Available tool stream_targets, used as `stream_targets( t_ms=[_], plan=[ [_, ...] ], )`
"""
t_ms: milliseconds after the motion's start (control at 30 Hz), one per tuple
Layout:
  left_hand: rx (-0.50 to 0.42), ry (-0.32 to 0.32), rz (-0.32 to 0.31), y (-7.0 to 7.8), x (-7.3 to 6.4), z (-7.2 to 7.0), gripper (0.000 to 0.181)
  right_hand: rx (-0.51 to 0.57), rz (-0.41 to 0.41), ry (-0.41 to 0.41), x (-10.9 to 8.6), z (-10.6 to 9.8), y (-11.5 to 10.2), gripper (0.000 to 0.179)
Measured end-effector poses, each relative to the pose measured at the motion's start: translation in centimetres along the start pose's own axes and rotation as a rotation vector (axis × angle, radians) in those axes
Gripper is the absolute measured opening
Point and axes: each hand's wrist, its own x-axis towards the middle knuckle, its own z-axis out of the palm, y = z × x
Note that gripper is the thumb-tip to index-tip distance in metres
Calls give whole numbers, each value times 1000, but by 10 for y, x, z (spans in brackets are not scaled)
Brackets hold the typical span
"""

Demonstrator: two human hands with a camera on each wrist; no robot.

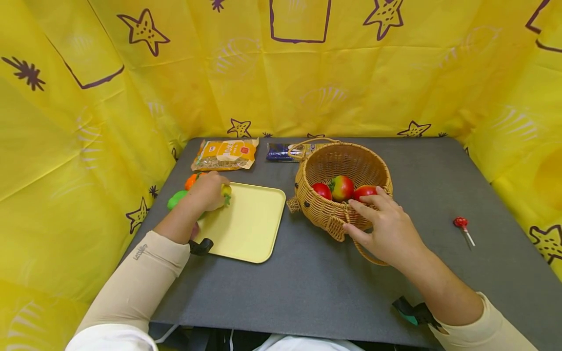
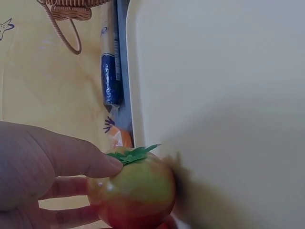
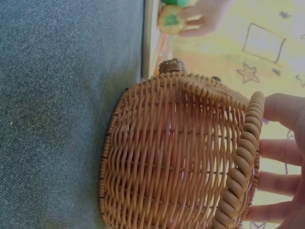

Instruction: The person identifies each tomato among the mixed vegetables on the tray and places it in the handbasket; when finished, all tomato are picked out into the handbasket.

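Observation:
My left hand [image 1: 205, 194] grips a yellow-green and red tomato [image 2: 138, 193] with a green leafy top, thumb by the leaves and fingers round its side. It holds the tomato at the far left edge of the pale yellow tray [image 1: 250, 226]. My right hand [image 1: 391, 231] rests at the near right rim of a wicker basket [image 1: 322, 212], fingers extended over the rim and thumb outside. Inside the basket lie a red fruit [image 1: 322, 190], a red-and-green tomato [image 1: 341, 188] and another red fruit [image 1: 363, 191], partly under my right fingertips. One basket handle [image 3: 243, 157] hangs down on the near side.
Left of the tray, partly behind my left arm, are an orange item [image 1: 190, 182] and a green one [image 1: 176, 199]. An orange food bag [image 1: 226, 154] and a blue packet [image 1: 278, 152] lie at the back. A red lollipop [image 1: 461, 223] is at the right.

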Motion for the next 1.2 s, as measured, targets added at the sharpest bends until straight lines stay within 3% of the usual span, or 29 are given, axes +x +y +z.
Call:
stream_targets(
  t_ms=[367, 533, 700, 933, 1200],
  plan=[
    [-38, 77, 49, 3, -1, 4, 41, 2, -2, 4, 0, -1, 0, 53],
    [-41, 97, 65, 12, -1, 0, 43, -2, 10, -7, 0, -1, -1, 53],
    [-49, 109, 92, 29, -4, -9, 40, -4, 0, 1, 0, -1, -1, 52],
    [-43, 193, 220, 59, -9, -26, 38, -7, -7, 6, 0, -1, 0, 52],
    [-55, 225, 289, 102, -16, -51, 46, -7, -10, 13, 0, 0, 0, 51]
  ],
)
